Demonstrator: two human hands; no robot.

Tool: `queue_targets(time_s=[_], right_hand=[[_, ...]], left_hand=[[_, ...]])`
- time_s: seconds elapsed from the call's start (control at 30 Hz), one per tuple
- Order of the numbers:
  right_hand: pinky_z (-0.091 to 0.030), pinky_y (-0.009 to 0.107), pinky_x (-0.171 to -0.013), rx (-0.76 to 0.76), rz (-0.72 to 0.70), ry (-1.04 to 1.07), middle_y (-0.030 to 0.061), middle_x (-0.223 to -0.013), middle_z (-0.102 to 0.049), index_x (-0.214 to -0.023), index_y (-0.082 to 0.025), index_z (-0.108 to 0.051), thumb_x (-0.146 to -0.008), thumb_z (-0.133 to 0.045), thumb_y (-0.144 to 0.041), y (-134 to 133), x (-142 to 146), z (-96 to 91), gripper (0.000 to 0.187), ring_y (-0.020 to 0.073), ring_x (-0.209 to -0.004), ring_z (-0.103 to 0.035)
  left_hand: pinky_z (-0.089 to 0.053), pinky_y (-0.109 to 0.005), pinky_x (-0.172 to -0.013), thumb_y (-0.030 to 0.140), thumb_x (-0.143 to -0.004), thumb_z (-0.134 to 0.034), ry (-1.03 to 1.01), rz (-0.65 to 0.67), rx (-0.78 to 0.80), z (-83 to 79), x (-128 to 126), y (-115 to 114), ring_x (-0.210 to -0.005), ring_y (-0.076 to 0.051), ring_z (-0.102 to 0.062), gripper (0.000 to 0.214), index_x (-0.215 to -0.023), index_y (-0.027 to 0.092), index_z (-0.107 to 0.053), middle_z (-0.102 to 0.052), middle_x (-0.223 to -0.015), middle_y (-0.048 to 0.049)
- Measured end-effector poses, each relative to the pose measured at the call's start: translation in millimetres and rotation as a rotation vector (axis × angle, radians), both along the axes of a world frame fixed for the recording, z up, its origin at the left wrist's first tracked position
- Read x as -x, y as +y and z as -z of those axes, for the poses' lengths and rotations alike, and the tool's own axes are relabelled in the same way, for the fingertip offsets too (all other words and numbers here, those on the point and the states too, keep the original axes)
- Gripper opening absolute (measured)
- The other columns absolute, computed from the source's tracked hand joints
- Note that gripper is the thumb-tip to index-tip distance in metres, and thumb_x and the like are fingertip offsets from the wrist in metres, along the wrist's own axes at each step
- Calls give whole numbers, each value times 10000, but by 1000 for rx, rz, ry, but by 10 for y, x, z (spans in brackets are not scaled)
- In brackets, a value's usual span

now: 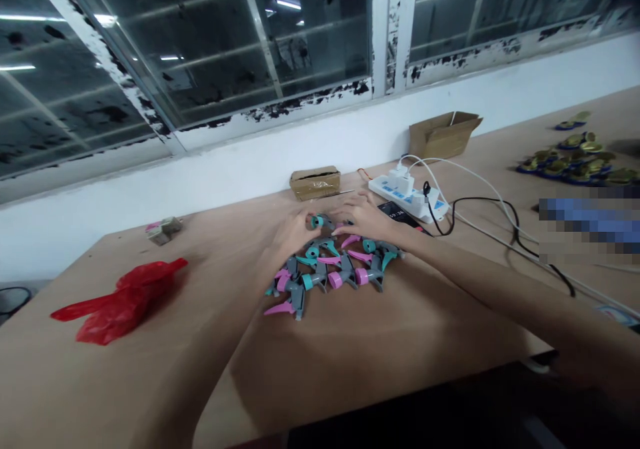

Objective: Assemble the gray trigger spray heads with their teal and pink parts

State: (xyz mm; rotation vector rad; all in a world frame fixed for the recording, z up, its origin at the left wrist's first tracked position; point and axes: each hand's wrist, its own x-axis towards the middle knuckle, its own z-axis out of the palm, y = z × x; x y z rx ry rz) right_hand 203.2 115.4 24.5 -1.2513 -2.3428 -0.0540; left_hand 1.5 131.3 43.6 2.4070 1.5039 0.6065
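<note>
Grey trigger spray heads [345,270] with pink or teal collars and levers lie in a cluster on the table. At the cluster's far left side, my left hand [295,232] is closed, with thumb and fingertips about a teal-collared spray head [318,222]. Just to the right, my right hand [364,217] reaches over the back of the cluster, palm down, its fingers apart and bent. Its fingertips are close to a few spray heads; whether they touch is hard to see. Both forearms extend around the cluster.
Left on the wooden table [200,389] lies a red plastic bag [125,301], with small blocks [164,230] behind. Cardboard boxes [315,184] stand by the wall. A power strip [407,196], cables and a phone [397,214] are right of my hands. Gold-coloured parts [583,159] lie farther right.
</note>
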Motion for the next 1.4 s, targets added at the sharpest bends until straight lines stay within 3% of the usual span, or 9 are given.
queue_targets(time_s=[0.1, 0.2, 0.33, 0.43, 0.57, 0.73, 1.0, 1.2, 1.4], right_hand=[[-195, 506, -973, -86, -33, 28, 96, -1192, -565, -1206, -201, -498, -755, -555, -539, -298, 60, -59, 567, 279, -1140, -438], [-161, 488, -993, -220, -108, 85, 60, -1080, -632, -1133, -205, -543, -819, -527, -420, -628, 74, -11, 381, 226, -1041, -513], [-105, 472, -1023, -324, -138, 160, 13, -965, -677, -1076, -228, -569, -857, -504, -291, -1066, -13, 120, 237, 179, -987, -555], [-121, 439, -1021, -320, -128, 164, 0, -961, -682, -1072, -228, -570, -839, -544, -290, -1336, -84, 166, 243, 161, -970, -567], [-130, 421, -1017, -326, -119, 119, -7, -924, -691, -1040, -213, -580, -834, -553, -269, -1541, -71, 179, 215, 159, -961, -575], [-114, 425, -1024, -357, -100, 125, 5, -890, -697, -1017, -196, -571, -852, -523, -262, -1602, 42, 228, 185, 152, -926, -596], [-216, 413, -971, -432, -213, 97, -11, -839, -706, -894, -218, -585, -816, -569, -225, -1697, 76, 278, 79, 128, -813, -619], [-251, 410, -934, -421, -243, 96, -16, -784, -701, -945, -224, -589, -824, -561, -264, -1647, 83, 408, 131, 126, -773, -593], [-276, 375, -900, -418, -334, 10, -34, -727, -674, -934, -214, -599, -830, -540, -212, -1581, 117, 429, 119, 117, -783, -575]], left_hand=[[-465, -337, -832, 316, -755, -624, -39, 35, -54, -149, -20, -364, -928, -207, -593, 334, -1059, 200, -548, -634, -972, -38], [-478, -315, -804, 346, -768, -603, -65, 84, -53, -215, -47, -840, -904, -182, -608, 302, -1048, 246, -544, -649, -959, -3], [-488, -316, -796, 295, -770, -609, -191, 194, -9, -165, -82, -1358, -903, -182, -599, 267, -1023, 221, -562, -632, -1018, -38], [-497, -287, -768, 233, -812, -548, -333, 259, 133, -82, -99, -1552, -899, -165, -588, 199, -1008, 214, -573, -628, -1002, -36], [-495, -264, -724, 174, -767, -582, -441, 273, 289, 48, -109, -1613, -779, -132, -581, 176, -940, 187, -551, -608, -913, -21], [-474, -238, -649, 262, -766, -607, -461, 275, 401, 131, -55, -1586, -703, -119, -556, 161, -883, 176, -537, -573, -784, 4], [-457, -196, -526, 262, -732, -629, -312, 327, 351, 153, 46, -1671, -579, -98, -533, 104, -795, 179, -626, -576, -658, 23], [-426, -169, -416, 269, -787, -553, -346, 350, 593, 222, 53, -1647, -463, -82, -532, 147, -854, 153, -613, -549, -578, 33], [-412, -188, -503, 131, -674, -581, -229, 386, 370, 255, 67, -1620, -529, -86, -500, 116, -782, 159, -614, -544, -599, 38]])
